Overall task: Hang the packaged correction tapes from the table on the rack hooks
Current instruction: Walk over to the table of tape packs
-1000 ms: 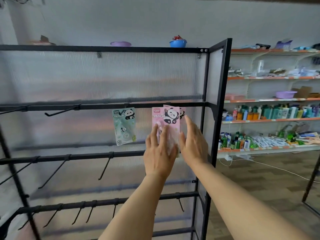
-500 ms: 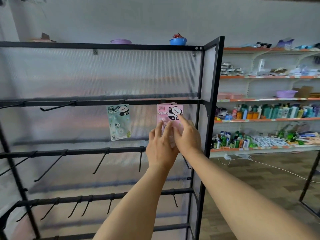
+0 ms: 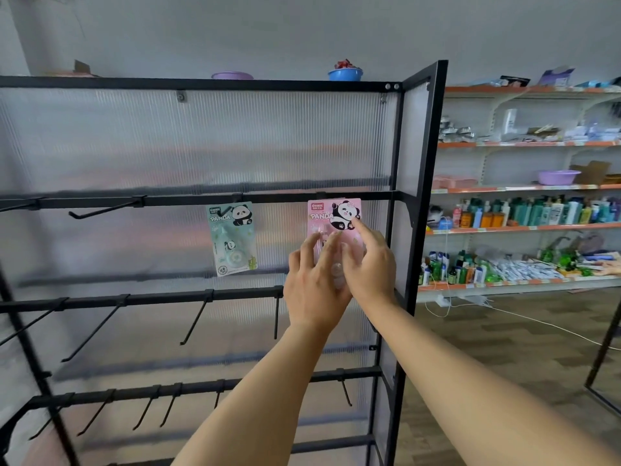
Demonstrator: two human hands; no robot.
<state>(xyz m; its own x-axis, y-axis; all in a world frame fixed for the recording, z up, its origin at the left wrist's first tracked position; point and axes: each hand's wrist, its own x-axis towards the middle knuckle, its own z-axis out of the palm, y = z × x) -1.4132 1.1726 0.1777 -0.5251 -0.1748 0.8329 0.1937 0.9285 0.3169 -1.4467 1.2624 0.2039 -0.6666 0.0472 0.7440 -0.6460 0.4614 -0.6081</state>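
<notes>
Pink correction-tape pack (image 3: 334,216) hangs from the rack's upper black bar (image 3: 188,200), right of the green pack (image 3: 232,237) — both hands lie against its lower half. Left hand (image 3: 317,284) flat, fingers straight; right hand (image 3: 369,264) fingers extended, index fingertip on the panda print.

We are standing in a small shop. Wall shelves (image 3: 524,188) with orange edge strips carry rows of bottles (image 3: 524,213) (shampoo or similar, the labels too small to read) and plastic basins (image 3: 556,177). In front of us a black display rack (image 3: 421,196) with peg hooks (image 3: 100,210) holds carded panda packets (image 3: 232,237), hung as goods for sale.
</notes>
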